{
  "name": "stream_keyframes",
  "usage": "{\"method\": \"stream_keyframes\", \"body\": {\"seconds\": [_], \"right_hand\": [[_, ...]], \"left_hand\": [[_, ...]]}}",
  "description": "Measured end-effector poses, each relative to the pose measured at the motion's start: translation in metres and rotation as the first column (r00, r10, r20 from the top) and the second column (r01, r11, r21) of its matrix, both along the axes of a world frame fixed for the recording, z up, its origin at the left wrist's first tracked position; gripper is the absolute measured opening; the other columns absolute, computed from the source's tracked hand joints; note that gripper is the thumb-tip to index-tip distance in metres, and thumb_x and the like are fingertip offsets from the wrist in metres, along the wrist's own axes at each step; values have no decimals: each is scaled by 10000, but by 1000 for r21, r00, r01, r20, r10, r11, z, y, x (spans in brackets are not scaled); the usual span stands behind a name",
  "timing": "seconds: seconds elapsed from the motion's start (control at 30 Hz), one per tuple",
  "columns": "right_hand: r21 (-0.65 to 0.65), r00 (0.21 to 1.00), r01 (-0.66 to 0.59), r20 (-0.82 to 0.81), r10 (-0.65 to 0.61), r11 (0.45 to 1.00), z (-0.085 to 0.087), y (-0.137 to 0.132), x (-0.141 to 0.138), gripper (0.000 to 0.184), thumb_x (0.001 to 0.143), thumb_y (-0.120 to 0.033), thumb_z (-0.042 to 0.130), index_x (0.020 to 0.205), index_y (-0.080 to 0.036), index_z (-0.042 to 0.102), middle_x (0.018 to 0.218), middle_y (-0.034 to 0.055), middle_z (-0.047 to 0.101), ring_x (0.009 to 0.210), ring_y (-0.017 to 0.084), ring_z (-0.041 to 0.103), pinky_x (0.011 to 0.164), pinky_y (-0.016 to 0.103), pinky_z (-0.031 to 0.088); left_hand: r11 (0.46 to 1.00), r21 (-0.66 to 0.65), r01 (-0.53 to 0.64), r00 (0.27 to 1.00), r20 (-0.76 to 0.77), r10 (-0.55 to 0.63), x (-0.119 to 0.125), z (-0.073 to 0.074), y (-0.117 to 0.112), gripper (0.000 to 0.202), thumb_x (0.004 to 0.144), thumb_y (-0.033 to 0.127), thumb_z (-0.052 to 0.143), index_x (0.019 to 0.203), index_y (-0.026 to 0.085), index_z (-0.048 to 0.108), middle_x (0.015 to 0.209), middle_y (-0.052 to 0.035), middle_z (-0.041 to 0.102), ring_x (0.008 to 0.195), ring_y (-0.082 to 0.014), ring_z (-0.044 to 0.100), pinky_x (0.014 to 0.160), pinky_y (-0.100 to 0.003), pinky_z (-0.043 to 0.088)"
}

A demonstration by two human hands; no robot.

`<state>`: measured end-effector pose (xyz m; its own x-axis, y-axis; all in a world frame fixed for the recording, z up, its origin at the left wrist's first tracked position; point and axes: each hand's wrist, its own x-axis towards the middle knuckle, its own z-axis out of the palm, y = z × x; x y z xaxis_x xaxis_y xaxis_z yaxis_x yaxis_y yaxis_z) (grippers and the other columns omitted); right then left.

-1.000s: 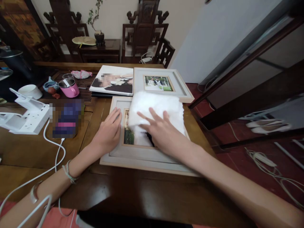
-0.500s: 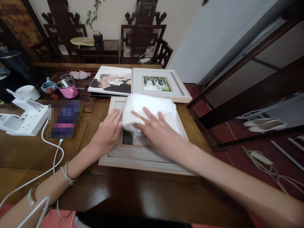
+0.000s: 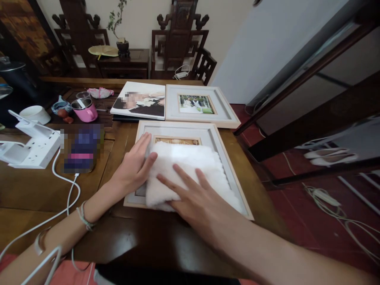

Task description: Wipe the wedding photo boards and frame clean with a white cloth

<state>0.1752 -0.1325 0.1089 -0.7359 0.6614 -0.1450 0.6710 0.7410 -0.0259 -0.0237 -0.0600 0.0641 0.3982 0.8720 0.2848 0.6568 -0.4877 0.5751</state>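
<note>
A white fluffy cloth (image 3: 190, 162) is spread over the lower part of a pale wooden picture frame (image 3: 218, 146), hiding most of its inner picture. On top of the cloth lies my right hand (image 3: 192, 198), palm down with fingers spread, pressing it against the frame. My left hand (image 3: 133, 164) rests flat along the frame's left side, its fingers stretched out and the thumb apart, close to the cloth's edge. Only the top strip of the inner picture (image 3: 178, 141) shows above the cloth.
Behind stand a second framed photo (image 3: 228, 105) and a white photo panel (image 3: 118, 105). To the left are a pink mug (image 3: 84, 110), a white power strip (image 3: 40, 148), a blurred-out phone-like item (image 3: 83, 150) and trailing white cables (image 3: 77, 190). The table's right edge drops to a red floor.
My right hand has moved the white cloth down the frame toward me, uncovering the upper part of the frame and inner picture. My left hand stays at the left side, thumb slightly more spread.
</note>
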Motion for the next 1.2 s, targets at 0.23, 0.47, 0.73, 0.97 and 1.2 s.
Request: {"method": "stream_keyframes", "body": {"seconds": [0.23, 0.47, 0.73, 0.97, 1.2], "right_hand": [[108, 995, 103, -28, -100, 989, -18, -11, 53, 244, 798, -147, 630, 918, -317, 758, 1417, 29, 562, 1292, 446, 495, 839, 743, 495], [-20, 999, 43, -2, -43, 999, -3, 0, 5, 297, 855, -119, 563, 1021, -287, 742, 1532, 25, 399, 1375, 472, 369, 910, 762, 454], [147, 993, 37, -116, -20, 988, -17, -14, 30, 301, 858, -82, 524, 903, -269, 755, 1509, 19, 437, 1356, 439, 419, 920, 739, 470], [260, 981, 186, -99, -166, 947, -24, -26, 97, 511, 688, 65, 386, 892, -233, 748, 1474, 33, 495, 1393, 377, 385, 990, 699, 456], [308, 961, 278, -81, -266, 910, -33, 27, 99, 577, 704, 68, 335, 1050, -198, 712, 1516, 78, 436, 1434, 399, 285, 980, 699, 457]], "left_hand": [[999, 5, -49, 983, -175, 49, -2, -14, 4, 466, 987, 209, 298, 1383, 38, 474, 1513, -198, 424, 1468, -288, 280, 1175, -557, 275], [998, 37, -52, 978, -199, 58, 0, -20, 8, 496, 910, 79, 316, 1380, 44, 469, 1516, -182, 423, 1474, -268, 266, 1180, -542, 280], [999, 18, -37, 975, -220, 40, -3, -16, 7, 499, 903, 59, 339, 1387, 24, 455, 1513, -202, 416, 1475, -284, 257, 1191, -535, 262], [1000, -23, 3, 962, -273, -9, -4, -8, 2, 526, 891, 38, 329, 1408, 1, 419, 1532, -225, 374, 1488, -302, 214, 1180, -557, 263], [1000, -19, -23, 975, -223, 18, -5, -15, 5, 565, 863, 7, 318, 1415, 47, 428, 1526, -204, 390, 1487, -294, 218, 1170, -581, 263]]}}
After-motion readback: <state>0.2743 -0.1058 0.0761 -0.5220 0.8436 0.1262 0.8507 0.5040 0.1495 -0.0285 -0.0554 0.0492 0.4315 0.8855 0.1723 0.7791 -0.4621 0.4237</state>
